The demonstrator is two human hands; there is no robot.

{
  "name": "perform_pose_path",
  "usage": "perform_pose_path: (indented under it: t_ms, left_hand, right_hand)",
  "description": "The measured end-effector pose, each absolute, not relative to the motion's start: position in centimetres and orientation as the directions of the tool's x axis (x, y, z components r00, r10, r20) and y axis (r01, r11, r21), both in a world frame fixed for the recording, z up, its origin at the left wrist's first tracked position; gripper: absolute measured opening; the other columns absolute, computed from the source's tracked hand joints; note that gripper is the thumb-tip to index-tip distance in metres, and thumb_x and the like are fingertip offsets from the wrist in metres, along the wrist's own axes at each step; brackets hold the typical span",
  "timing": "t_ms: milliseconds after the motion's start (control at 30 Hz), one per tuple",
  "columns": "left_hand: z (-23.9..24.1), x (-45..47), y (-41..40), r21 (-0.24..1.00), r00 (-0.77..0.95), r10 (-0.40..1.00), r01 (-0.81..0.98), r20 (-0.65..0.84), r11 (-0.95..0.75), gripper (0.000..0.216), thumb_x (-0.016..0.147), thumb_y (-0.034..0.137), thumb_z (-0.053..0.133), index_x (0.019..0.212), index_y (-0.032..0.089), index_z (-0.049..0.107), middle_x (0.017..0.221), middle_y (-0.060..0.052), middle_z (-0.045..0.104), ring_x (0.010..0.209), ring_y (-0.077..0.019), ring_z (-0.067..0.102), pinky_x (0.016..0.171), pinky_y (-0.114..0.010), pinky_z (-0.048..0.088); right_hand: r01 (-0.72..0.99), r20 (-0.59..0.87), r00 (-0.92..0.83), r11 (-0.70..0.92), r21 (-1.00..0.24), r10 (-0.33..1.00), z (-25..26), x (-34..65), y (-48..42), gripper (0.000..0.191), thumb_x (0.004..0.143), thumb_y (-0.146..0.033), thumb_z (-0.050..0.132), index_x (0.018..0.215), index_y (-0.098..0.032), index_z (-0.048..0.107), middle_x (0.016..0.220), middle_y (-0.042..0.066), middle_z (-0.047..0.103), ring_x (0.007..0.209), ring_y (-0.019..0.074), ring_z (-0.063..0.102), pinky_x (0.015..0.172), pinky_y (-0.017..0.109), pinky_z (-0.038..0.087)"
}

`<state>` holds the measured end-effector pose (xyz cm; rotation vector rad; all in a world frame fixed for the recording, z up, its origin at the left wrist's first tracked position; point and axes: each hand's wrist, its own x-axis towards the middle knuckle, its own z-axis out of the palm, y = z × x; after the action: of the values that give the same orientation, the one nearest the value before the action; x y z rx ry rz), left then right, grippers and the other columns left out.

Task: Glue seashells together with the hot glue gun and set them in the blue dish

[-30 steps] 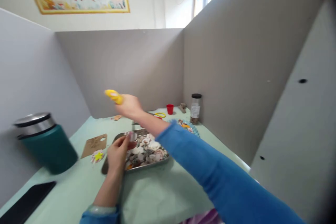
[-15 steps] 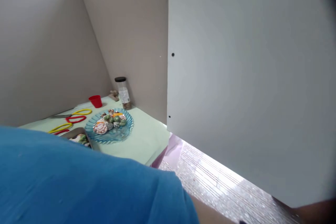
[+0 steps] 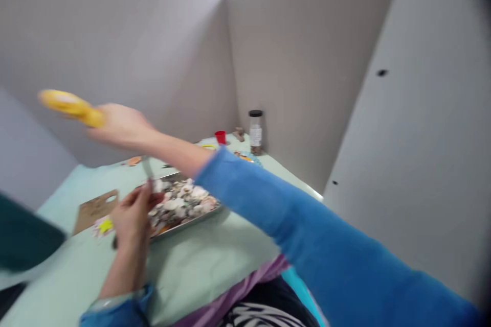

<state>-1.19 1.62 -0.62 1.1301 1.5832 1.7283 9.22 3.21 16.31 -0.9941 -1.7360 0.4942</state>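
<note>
My right hand (image 3: 118, 125) is raised over the left part of the table, its fingers closed around a yellow object (image 3: 71, 104) with a rounded end, smeared by motion. Below it, my left hand (image 3: 132, 212) is at the left end of a metal tray (image 3: 187, 226) filled with seashells (image 3: 184, 199). Its fingers are pinched together, and a thin grey blade-like tool (image 3: 147, 167) sticks up from them. A dark rounded end (image 3: 114, 243) shows beside the left wrist; I cannot tell if it belongs to that tool.
Left of the tray lie a brown board (image 3: 90, 210) and a bright yellow piece (image 3: 105, 225). At the back stand a red cup (image 3: 220, 137) and a black-lidded jar (image 3: 255, 135). Grey panels (image 3: 161, 61) enclose the table. A dark green object (image 3: 28, 235) is at the left edge.
The view has swung left from the white side panel to the table. Both hands and the tray of seashells have come into view, with the yellow object in my right hand.
</note>
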Motion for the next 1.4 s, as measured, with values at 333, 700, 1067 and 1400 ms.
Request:
perform_pose_path:
  t_ms: [333,700,1067,1400]
  left_hand:
    - [-0.6,-1.1,1.4,0.958,-0.341,0.923,-0.155,0.176,-0.241,0.038,0.066,0.045,0.072,0.083,0.012,0.065,0.055,-0.002,0.067,0.053,-0.0154,0.064,0.058,-0.025,0.053]
    - [-0.7,-1.4,1.2,0.967,-0.326,0.923,-0.084,0.203,-0.242,0.033,0.069,0.044,0.069,0.082,0.014,0.065,0.056,-0.003,0.068,0.052,-0.0175,0.065,0.055,-0.026,0.052]
    - [-0.6,-1.2,0.8,0.963,-0.311,0.919,-0.032,0.244,-0.266,0.037,0.070,0.050,0.067,0.083,0.015,0.066,0.059,-0.004,0.069,0.054,-0.0190,0.066,0.056,-0.027,0.052]
    - [-0.5,-1.2,0.7,0.965,-0.324,0.913,-0.001,0.247,-0.262,0.035,0.069,0.049,0.069,0.081,0.017,0.069,0.058,-0.004,0.069,0.056,-0.0201,0.067,0.056,-0.027,0.051]
  right_hand:
    - [0.144,0.389,-0.237,0.429,-0.892,0.890,0.8,18.4,-0.1,0.032,0.082,-0.049,0.057,0.074,-0.019,0.063,0.045,-0.004,0.045,0.039,0.0103,0.039,0.039,0.024,0.035]
    - [0.323,0.508,-0.239,0.561,-0.762,0.828,-0.4,16.2,0.1,0.026,0.079,-0.044,0.062,0.076,-0.018,0.063,0.065,-0.001,0.056,0.059,0.0145,0.050,0.054,0.026,0.042]
    - [0.325,0.513,-0.265,0.577,-0.750,0.816,-0.8,16.2,-0.2,0.028,0.081,-0.047,0.061,0.077,-0.019,0.057,0.068,-0.003,0.051,0.062,0.0137,0.048,0.059,0.026,0.040]
    - [0.324,0.522,-0.255,0.580,-0.748,0.814,-0.5,16.4,-0.6,0.026,0.080,-0.045,0.062,0.076,-0.021,0.054,0.064,-0.003,0.050,0.058,0.0138,0.046,0.057,0.026,0.039]
